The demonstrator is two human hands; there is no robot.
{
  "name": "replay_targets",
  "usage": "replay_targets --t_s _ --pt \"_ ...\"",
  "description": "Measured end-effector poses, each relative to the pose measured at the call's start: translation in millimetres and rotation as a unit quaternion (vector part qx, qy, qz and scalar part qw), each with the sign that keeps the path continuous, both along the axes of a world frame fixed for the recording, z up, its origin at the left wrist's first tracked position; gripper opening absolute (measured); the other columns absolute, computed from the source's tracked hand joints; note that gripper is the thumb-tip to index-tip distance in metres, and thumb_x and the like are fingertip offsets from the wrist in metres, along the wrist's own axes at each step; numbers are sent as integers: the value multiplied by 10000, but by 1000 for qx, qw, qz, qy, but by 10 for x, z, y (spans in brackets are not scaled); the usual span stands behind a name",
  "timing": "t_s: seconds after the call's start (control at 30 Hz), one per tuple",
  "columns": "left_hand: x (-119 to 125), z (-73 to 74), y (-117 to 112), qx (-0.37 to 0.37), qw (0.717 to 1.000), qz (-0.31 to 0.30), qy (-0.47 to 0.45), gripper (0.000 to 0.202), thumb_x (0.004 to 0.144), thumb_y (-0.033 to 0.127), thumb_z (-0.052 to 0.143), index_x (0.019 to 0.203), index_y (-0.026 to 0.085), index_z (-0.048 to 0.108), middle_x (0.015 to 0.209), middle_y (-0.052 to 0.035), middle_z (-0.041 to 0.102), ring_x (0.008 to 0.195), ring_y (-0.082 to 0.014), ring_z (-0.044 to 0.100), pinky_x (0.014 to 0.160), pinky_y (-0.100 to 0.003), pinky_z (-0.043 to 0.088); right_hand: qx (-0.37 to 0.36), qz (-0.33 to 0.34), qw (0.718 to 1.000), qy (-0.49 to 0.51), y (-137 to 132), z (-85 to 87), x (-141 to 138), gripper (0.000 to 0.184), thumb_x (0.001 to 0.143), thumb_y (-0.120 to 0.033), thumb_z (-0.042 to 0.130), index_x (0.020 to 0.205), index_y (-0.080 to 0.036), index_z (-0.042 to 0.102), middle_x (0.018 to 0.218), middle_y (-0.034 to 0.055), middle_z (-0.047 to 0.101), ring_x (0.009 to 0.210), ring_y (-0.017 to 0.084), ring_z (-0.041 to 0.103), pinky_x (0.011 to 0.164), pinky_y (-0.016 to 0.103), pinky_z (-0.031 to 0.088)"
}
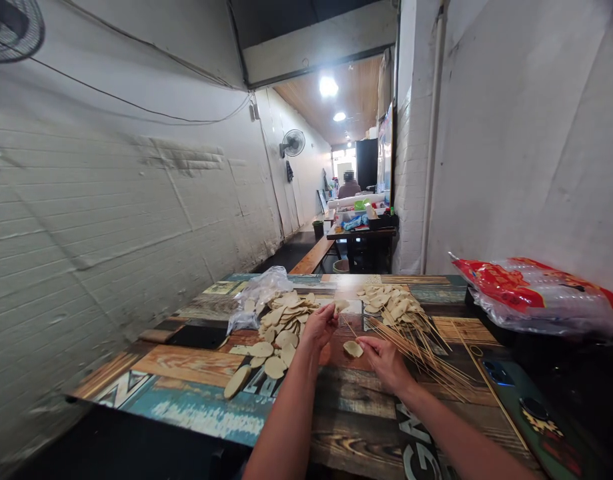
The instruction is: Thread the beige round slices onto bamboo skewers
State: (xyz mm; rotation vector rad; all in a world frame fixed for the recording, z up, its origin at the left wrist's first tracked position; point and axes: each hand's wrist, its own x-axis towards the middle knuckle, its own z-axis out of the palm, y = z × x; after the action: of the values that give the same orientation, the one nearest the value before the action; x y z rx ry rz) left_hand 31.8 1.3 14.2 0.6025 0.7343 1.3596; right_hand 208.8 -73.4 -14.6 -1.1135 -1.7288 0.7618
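My left hand [318,328] is closed on a pale round slice [341,306] at the edge of a loose pile of slices [281,325] on the patterned wooden table [196,373]. My right hand [383,357] pinches another slice [353,348] that rests low over the table, and a thin bamboo skewer [349,325] runs between the two hands. To the right of my right hand lies a heap of skewers [421,347] with slices threaded on their far ends [391,303].
A clear plastic bag [256,297] lies behind the loose pile. A red and clear packet [536,293] sits at the right on a dark box. A phone [501,373] lies near the right edge. Farther back stand a bench, a cluttered table and a seated person [349,187].
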Motion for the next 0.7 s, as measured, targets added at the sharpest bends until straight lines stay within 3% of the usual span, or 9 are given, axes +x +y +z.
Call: replay_targets --t_s 0.17,0.33,0.7 --pt "32 -60 -3 43 999 -8 21 357 518 273 908 701 111 647 593 21 580 522 -53 503 489 -169 358 1 -6 1000 1 10 -8 -9 387 881 -384 487 986 -150 777 1013 117 776 943 280 719 880 427 550" --pt "113 -100 -33 59 996 30 61 399 495 352 906 683 119 641 560 21 574 503 -62 503 491 -186 350 7 -4 1000 -21 -14 52 -26 368 878 -313 464 962 -153 785 970 109 784 903 273 725 854 410 556" --pt "135 -89 -50 11 998 60 11 307 544 217 885 688 128 629 588 36 569 518 -49 507 502 -166 370 26 10 999 -29 -45 68 -48 352 877 -257 465 1012 -160 776 1032 110 772 976 282 717 900 424 549"
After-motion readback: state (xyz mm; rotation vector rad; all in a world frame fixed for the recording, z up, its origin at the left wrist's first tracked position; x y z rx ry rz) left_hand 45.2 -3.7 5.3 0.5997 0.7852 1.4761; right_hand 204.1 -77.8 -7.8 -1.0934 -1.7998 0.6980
